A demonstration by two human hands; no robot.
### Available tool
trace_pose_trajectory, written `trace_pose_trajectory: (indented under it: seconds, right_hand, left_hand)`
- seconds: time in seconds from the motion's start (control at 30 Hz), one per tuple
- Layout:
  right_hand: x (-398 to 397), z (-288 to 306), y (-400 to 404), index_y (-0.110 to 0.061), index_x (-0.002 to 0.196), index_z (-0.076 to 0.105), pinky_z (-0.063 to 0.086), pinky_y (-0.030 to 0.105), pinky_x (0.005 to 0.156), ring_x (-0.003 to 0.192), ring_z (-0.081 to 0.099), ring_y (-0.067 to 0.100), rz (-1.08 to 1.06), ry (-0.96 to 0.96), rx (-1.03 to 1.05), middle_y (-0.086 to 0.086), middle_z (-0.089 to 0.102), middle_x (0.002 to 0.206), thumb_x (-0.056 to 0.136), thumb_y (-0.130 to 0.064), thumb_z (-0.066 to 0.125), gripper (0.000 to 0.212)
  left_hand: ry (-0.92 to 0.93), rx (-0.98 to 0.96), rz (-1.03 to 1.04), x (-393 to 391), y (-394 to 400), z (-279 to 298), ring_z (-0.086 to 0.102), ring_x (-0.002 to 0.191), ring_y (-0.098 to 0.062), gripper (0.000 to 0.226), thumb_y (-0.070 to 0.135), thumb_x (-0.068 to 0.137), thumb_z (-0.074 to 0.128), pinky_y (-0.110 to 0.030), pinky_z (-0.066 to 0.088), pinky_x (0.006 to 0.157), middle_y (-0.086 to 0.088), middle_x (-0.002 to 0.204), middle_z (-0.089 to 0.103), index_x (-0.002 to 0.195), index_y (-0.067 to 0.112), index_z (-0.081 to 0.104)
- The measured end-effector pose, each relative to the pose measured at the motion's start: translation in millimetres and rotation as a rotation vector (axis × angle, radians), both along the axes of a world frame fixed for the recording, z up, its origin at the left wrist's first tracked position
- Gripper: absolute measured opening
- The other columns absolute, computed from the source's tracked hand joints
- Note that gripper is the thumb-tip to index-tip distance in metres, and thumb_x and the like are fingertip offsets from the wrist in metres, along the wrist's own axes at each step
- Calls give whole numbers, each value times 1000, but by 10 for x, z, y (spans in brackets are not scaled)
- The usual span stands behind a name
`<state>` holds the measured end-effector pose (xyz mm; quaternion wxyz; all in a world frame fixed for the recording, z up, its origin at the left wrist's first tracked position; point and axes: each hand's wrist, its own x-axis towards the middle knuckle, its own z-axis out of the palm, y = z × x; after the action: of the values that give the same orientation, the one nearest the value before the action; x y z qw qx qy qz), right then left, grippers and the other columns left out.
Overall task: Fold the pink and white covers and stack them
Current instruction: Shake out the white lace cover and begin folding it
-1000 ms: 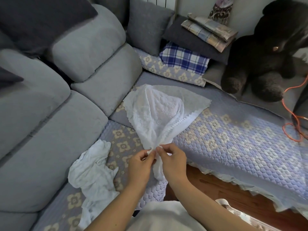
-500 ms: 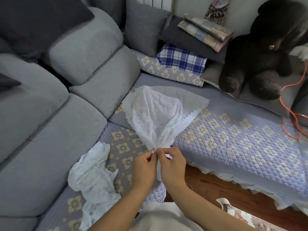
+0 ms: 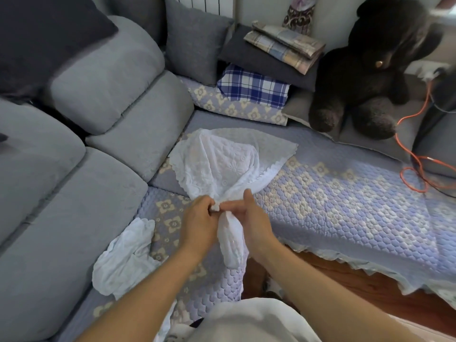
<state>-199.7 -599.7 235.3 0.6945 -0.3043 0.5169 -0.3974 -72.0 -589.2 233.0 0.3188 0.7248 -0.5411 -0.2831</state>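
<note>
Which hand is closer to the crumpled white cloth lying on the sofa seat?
Left. The left hand is just right of the crumpled cloth, apart from it; the right hand is farther right. Both pinch the lace cover.

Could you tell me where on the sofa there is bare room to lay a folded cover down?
Bare quilted seat lies right of the lace cover, short of the orange cable. Crowded: the back corner's plaid pile and the crumpled white cloth.

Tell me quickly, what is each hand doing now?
Left hand: pinches the gathered edge of the white lace cover.
Right hand: holds the same cover, fingers curled round it.
</note>
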Motion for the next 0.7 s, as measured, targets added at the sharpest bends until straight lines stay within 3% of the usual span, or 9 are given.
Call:
trace_pose_trajectory:
  seconds: [0.1, 0.17, 0.23, 0.3, 0.37, 0.47, 0.53, 0.63, 0.7]
  right_hand:
    - [-270, -59, -284, 0, 95, 77, 47, 37, 105, 111, 67, 28, -39, -102, 9, 15, 75, 104, 102, -42, 45, 53]
    - [-454, -277, -368, -5, 90, 77, 52, 37, 96, 105, 67, 35, -112, 134, 12, 15, 74, 99, 90, -30, 61, 29]
    - [-579, -608, -255, -10, 105, 73, 53, 30, 79, 95, 67, 29, 5, 445, 71, 10, 72, 100, 92, -17, 58, 20]
    - [-607, -938, -6, -13, 132, 57, 55, 28, 71, 86, 62, 14, 153, 589, 194, 9, 64, 122, 94, -8, 58, 38]
    - [-547, -1186, 255, -14, 152, 33, 54, 30, 76, 87, 59, 13, 254, 548, 330, 14, 48, 144, 92, -5, 62, 67]
    - [-386, -1432, 415, -18, 159, 6, 48, 44, 100, 126, 52, 34, 255, 410, 423, 20, 28, 159, 91, -15, 67, 92]
    - [-303, -1551, 370, -27, 159, -2, 49, 48, 101, 132, 45, 35, 174, 301, 426, 13, 20, 163, 85, -31, 74, 106]
    - [-246, -1513, 181, -33, 157, 10, 53, 44, 82, 110, 53, 27, -45, 173, 348, 5, 36, 150, 92, -34, 66, 86]
    - [-296, -1406, 76, -28, 150, 30, 55, 48, 85, 102, 56, 25, -161, 296, 258, 4, 50, 130, 97, -28, 58, 60]
  left_hand:
    - [109, 88, 27, 35, -306, 238, 55, 61, -10, 29, 4, 89, 63, -30, 52, 56, -4, 71, 57, 71, 14, 42]
    - [383, 186, 105, -12, -497, 390, 70, 82, -28, 16, 6, 93, 62, -39, 63, 65, -18, 96, 65, 83, 8, 49]
    - [546, 211, 128, -110, -659, 574, 71, 87, -35, 4, 4, 96, 55, -40, 63, 64, -20, 107, 63, 98, 3, 52]
    - [631, 214, 118, -229, -755, 800, 73, 79, -34, 19, 2, 99, 46, -38, 62, 63, -20, 102, 66, 118, 1, 50]
    - [719, 223, 111, -327, -840, 1012, 74, 75, -34, 31, 2, 101, 38, -39, 63, 65, -25, 96, 69, 132, 1, 42]
    - [820, 246, 108, -449, -933, 1313, 73, 81, -33, 32, 4, 104, 36, -40, 63, 74, -25, 89, 69, 134, -7, 42]
    - [901, 212, 115, -495, -1011, 1488, 73, 81, -31, 32, 5, 106, 36, -39, 63, 74, -24, 91, 69, 134, -10, 41]
    - [1001, 139, 133, -481, -1113, 1700, 75, 78, -29, 33, 6, 106, 37, -37, 64, 69, -25, 91, 71, 136, -7, 41]
    - [1034, 109, 140, -423, -1157, 1790, 76, 76, -29, 33, 6, 106, 37, -36, 64, 67, -24, 90, 72, 137, -6, 42]
